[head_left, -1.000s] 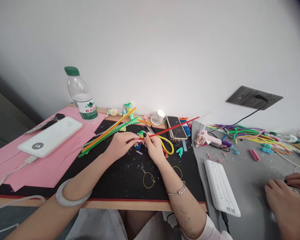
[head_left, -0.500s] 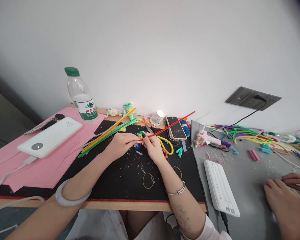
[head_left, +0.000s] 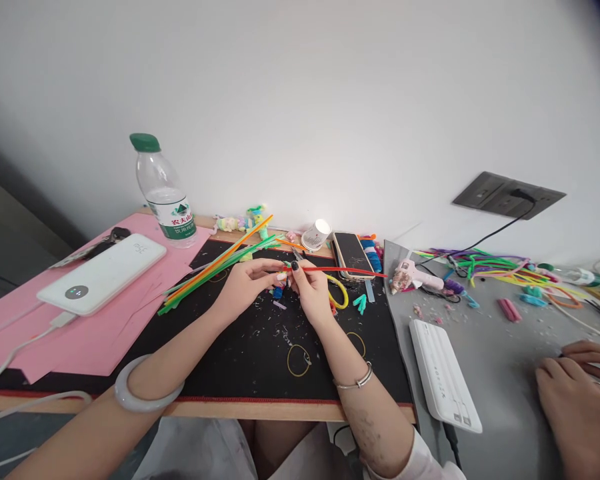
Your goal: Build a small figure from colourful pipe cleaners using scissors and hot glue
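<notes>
My left hand (head_left: 247, 285) and my right hand (head_left: 311, 291) meet over the black mat (head_left: 245, 360). Both are closed at the fingertips around a small multicoloured piece (head_left: 279, 292) with blue and green parts, mostly covered by the fingers. From my right hand a red pipe cleaner (head_left: 353, 270) sticks out to the right, nearly level, passing over the lower part of a phone (head_left: 353, 253). A yellow loop (head_left: 341, 293) lies just right of my right hand. Behind my left hand is a bundle of green and orange pipe cleaners (head_left: 205, 273).
On the left are a bottle (head_left: 173, 213), a white power bank (head_left: 103, 275) and pink sheets (head_left: 95, 340). A paper cup (head_left: 316, 235) stands behind. To the right are a glue gun (head_left: 415, 277), another power bank (head_left: 443, 377) and another person's hands (head_left: 577, 407).
The red pipe cleaner's free end has swung down from a raised slant to nearly level. My left hand has turned slightly, its fingers a little higher and nearer my right hand.
</notes>
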The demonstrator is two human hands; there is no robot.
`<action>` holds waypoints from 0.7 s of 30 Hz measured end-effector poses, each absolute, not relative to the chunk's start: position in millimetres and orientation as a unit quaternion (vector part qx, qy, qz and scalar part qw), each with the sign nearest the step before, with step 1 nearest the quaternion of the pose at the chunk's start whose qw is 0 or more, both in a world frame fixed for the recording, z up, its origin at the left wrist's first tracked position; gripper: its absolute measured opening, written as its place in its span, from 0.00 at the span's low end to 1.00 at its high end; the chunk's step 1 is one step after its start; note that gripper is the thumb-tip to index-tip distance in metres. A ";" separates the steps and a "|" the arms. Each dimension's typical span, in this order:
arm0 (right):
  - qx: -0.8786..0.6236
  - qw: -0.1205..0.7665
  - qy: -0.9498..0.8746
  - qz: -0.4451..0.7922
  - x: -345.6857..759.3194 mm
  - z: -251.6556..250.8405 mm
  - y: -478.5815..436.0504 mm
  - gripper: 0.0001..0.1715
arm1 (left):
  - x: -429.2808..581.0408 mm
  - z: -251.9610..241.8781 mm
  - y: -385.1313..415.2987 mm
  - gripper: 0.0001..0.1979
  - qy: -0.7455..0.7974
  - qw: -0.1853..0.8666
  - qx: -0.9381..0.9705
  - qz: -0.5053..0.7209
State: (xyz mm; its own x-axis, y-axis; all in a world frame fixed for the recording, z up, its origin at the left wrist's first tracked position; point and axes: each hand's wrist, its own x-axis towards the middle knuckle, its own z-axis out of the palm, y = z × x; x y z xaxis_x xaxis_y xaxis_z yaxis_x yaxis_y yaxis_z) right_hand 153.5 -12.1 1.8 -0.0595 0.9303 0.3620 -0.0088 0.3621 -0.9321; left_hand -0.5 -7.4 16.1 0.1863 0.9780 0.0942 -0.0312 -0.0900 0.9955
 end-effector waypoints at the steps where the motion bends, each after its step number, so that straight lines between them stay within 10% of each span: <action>1: -0.387 0.563 -0.605 0.409 153.0 1.5 -12.4 0.18 | 0.4 15.2 -7.3 0.17 0.421 0.542 0.545 0.482; 21: -0.404 0.603 -0.555 0.406 153.7 -1.4 -11.7 0.19 | 2.0 13.8 -6.9 0.18 0.400 0.622 0.424 0.522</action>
